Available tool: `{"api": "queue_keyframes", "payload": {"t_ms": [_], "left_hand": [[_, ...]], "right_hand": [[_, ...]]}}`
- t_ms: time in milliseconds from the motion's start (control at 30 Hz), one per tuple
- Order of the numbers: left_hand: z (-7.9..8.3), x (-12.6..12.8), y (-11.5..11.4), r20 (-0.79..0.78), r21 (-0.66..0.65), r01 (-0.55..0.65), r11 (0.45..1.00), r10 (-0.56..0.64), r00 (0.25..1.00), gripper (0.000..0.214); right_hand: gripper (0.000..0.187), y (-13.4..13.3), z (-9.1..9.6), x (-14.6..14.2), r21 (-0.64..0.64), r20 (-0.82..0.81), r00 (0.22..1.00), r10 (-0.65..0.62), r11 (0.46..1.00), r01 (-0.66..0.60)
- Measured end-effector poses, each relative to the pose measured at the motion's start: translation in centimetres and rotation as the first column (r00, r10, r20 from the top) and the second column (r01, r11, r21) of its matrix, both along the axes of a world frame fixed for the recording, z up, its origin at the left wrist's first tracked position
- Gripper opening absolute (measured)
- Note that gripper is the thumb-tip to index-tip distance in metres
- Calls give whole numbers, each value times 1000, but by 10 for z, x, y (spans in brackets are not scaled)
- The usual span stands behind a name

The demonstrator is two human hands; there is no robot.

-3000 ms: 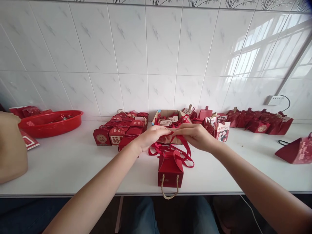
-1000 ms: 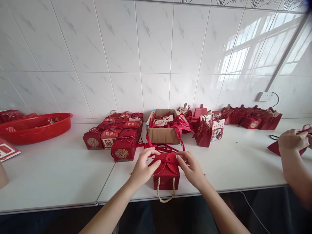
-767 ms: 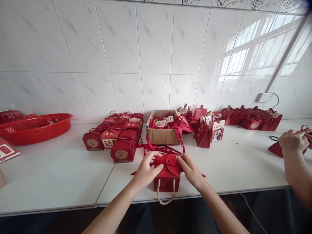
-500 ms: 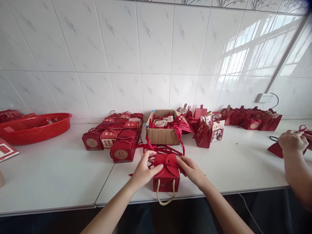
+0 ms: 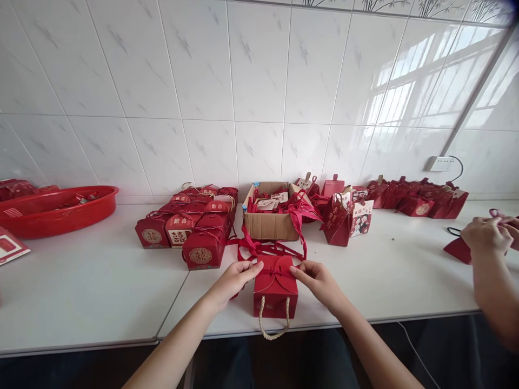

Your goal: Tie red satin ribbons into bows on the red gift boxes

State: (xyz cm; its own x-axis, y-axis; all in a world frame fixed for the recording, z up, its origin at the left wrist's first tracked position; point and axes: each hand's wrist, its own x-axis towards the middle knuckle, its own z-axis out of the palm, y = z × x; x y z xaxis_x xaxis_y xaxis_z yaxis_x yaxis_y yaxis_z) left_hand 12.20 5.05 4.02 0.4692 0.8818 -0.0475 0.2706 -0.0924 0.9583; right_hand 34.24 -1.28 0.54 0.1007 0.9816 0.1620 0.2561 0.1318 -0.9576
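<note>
A small red gift box (image 5: 275, 302) stands at the table's front edge, its rope handle (image 5: 272, 336) hanging over that edge. Rounded flaps meet on its top, and a thin red ribbon (image 5: 276, 273) crosses them with a small knot in the middle. My left hand (image 5: 233, 281) pinches the ribbon at the left side of the box top, thumb against bent fingers. On the right side my right hand (image 5: 318, 280) is closed in a like pinch on the ribbon. Part of the ribbon is hidden by my fingers.
Behind the box lie loose red ribbons (image 5: 279, 248) and a cardboard box (image 5: 271, 227) of ribbons and cards. Finished-looking red boxes (image 5: 203, 251) stand left, beyond them a red basin (image 5: 60, 229). Red bags (image 5: 338, 221) stand right; another person's hands (image 5: 488, 235) work far right.
My left hand has drawn back left from over the box top, and both hands now pinch the ribbon at its sides. The knot looks smaller and tighter.
</note>
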Motion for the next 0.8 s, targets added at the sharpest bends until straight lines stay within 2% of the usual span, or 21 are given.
{"api": "queue_keyframes", "payload": {"t_ms": [167, 333, 433, 600, 700, 800], "left_hand": [[1, -3, 8, -30, -47, -10, 999, 9, 1000, 49], [8, -6, 9, -73, 15, -60, 998, 61, 995, 47], [7, -7, 6, -79, 78, -76, 994, 82, 993, 45], [1, -2, 4, -58, 213, -119, 970, 134, 989, 32], [2, 1, 8, -45, 314, -130, 940, 151, 987, 30], [10, 3, 10, -41, 426, -75, 902, 102, 994, 22]], "right_hand": [[48, -2, 6, 5, -13, -23, 1000, 16, 1000, -17], [45, -4, 15, 12, -41, -30, 999, 29, 999, -30], [43, -6, 17, 17, -62, -71, 995, 66, 996, -70], [37, -14, 21, 27, -102, -264, 940, 214, 963, -248], [31, -18, 26, 25, -65, -388, 890, 238, 957, -284], [31, -19, 35, 16, -22, -452, 853, 261, 953, -303]]}}
